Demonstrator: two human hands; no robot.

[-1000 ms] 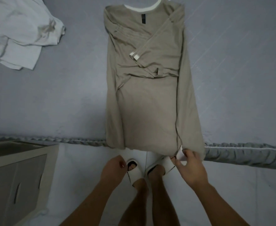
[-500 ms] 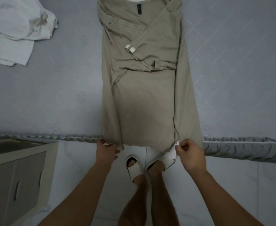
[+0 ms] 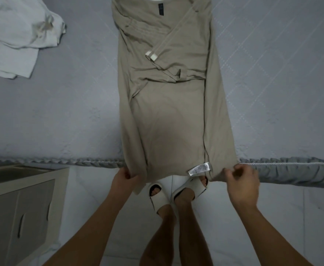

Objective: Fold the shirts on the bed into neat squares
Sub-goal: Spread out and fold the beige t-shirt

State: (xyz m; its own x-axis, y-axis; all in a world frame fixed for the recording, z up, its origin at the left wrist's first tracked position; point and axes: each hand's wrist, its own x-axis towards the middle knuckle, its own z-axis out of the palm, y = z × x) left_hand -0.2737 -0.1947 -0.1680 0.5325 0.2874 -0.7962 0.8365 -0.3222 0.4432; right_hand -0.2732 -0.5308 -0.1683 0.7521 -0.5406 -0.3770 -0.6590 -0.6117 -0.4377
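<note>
— What writing can be read on the beige shirt (image 3: 168, 116)?

— None can be made out. A white care label (image 3: 199, 168) is turned out at the hem, its print too small to be read; a dark tag (image 3: 161, 11) is sewn below the collar, and nothing legible is shown on it either.

— Where is the shirt laid?

— It is spread lengthwise on the grey quilted bed (image 3: 71, 112), sides and sleeves folded inward, the hem hanging over the bed's ruffled edge (image 3: 291, 167). A crumpled white shirt (image 3: 17, 35) is left well apart from the beige shirt, toward its collar end and off its left side.

— And the hands?

— The hem's left corner is gripped by the left hand (image 3: 123, 179), fingers closed on the cloth. The right hand (image 3: 242, 184) is held at the hem's right corner with fingers loosely curled; whether cloth is actually pinched cannot be told.

— The room?

— A pale tiled floor (image 3: 291, 217) is seen below the hem, where white slippers (image 3: 158, 196) are worn. A cream cabinet (image 3: 23, 208) is placed beside the bed, left of the hem.
</note>
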